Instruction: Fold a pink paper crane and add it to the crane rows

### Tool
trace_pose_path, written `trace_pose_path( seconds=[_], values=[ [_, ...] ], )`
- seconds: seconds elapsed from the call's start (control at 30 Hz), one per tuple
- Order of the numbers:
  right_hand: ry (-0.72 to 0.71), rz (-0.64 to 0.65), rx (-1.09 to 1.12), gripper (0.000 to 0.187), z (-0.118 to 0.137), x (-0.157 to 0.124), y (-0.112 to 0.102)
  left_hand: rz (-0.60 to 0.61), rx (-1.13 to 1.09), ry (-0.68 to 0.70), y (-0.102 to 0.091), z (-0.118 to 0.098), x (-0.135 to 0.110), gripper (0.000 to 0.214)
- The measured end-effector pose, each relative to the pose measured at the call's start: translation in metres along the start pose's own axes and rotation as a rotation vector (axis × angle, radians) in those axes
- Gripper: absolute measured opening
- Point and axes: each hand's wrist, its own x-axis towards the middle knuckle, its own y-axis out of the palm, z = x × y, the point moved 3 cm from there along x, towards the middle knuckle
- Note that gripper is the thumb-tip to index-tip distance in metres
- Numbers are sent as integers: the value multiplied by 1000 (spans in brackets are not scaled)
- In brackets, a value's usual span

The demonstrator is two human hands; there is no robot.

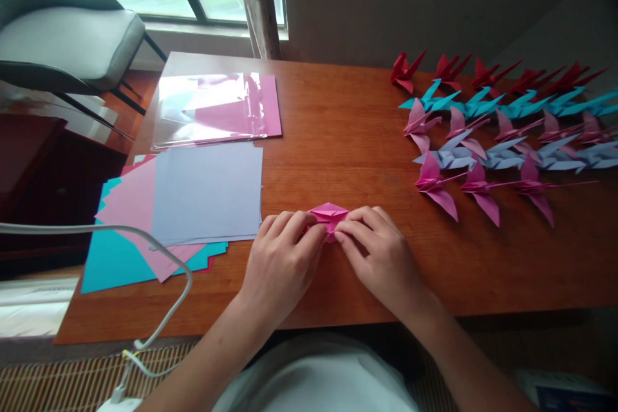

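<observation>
A small folded piece of bright pink paper (329, 212) lies on the wooden table (347, 135) near its front edge. My left hand (282, 257) pinches its left side with curled fingers. My right hand (379, 254) presses and pinches its right side, fingertips meeting the left hand's at the fold. Most of the piece is hidden under my fingers.
Loose sheets (203, 196) in lilac, pink and teal lie left of my hands. A clear sleeve of paper (215, 106) sits behind them. Rows of finished paper cranes (487, 125) in red, teal, pink and lilac fill the right. A chair (62, 32) stands far left; a white cable (159, 322) crosses the front left.
</observation>
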Motion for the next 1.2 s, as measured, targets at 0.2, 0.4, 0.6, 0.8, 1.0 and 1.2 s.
trace_pose_path(
  seconds=[0.2,0.4,0.6,0.8,1.0,1.2],
  values=[
    [27,-3,64,11,-1,-1,0,-5,-75,18,1,0,-3,16],
    [28,-7,103,10,-3,-3,-1,-20,-160,7,1,6,-2,12],
    [74,11,117,10,-1,2,-2,-12,-233,-82,1,8,0,12],
    [77,6,162,12,-1,2,-2,31,-211,-72,-1,6,1,16],
    [102,13,127,11,0,5,-1,62,-181,-101,1,5,3,15],
    [153,-14,101,9,2,7,0,64,-108,-155,2,-1,6,16]
  ],
)
